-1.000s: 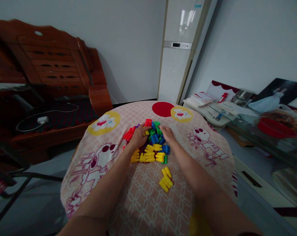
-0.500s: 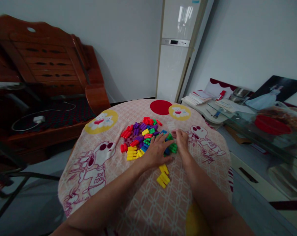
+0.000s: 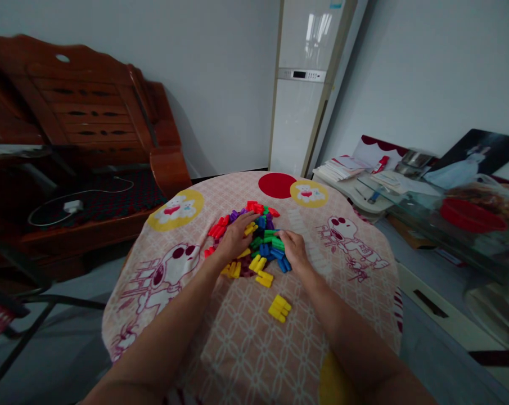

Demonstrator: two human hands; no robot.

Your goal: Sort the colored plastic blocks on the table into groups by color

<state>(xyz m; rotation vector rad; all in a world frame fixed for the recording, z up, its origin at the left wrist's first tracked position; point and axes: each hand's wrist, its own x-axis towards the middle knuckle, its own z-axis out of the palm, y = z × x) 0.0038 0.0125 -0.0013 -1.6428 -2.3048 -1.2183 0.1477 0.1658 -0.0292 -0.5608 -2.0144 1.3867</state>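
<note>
Head camera shows a round desk [image 3: 246,349] draped in a pink patterned cloth [image 3: 229,194], with a pile of coloured toy blocks between its middle and its far edge. Both hands are at the pile. On its left side, the left hand [image 3: 234,239] lies with fingers stretched toward the far edge and the thumb apart from them; a yellow block [image 3: 251,228] sits between, though I cannot tell whether it is pinched. On the side toward the right edge, the right hand [image 3: 292,248] is half curled, its fingertips at the green blocks [image 3: 273,241]; whether it grips one is not clear.

Blue blocks [image 3: 282,260] lie just nearer than the green ones. Red blocks [image 3: 218,226] mark the side toward the left edge, and another red cluster [image 3: 255,207] the side toward the far edge. Yellow blocks [image 3: 264,278] line the near side of the pile. A separate yellow cluster [image 3: 279,308] rests apart, closer to the near edge. Beyond the left edge stands a wooden settee [image 3: 96,121].
</note>
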